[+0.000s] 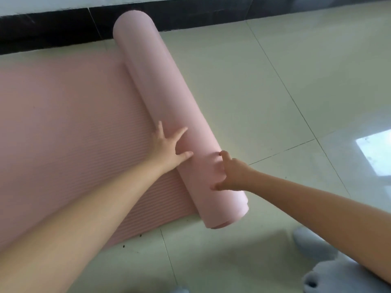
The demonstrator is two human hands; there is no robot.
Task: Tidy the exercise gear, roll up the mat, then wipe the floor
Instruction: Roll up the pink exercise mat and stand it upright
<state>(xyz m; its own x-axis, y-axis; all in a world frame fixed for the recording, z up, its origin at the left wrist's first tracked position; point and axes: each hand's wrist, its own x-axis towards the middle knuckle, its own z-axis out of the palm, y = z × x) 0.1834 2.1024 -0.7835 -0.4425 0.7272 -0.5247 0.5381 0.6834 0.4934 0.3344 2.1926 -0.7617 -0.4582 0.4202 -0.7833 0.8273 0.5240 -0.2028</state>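
Pressing my left hand (169, 144) on the roll (167, 111), I have its fingers spread wide and straight, palm at the seam where the roll meets the flat mat (63, 115). My right hand (230, 172) cups the roll's near end, fingers curled over the top and thumb stretched below, gripping the curve. Both forearms are bare.

The roll's long axis runs from about 11 o'clock, where its far end lies near the dark skirting (53, 28), down to 5 o'clock, where the near end juts just past the mat's edge. The unrolled part lies flat toward 9 o'clock.

The mat is pale pink foam: its outer face on the roll is smooth and matte, while the flat part shows fine parallel ribs. The roll is a thick, even cylinder with layered edges at its near end.

The floor (275, 92) is glossy pale tile with thin dark grout lines and a window glare at 3 o'clock. Grey fabric (330, 271) sits at 5 o'clock.
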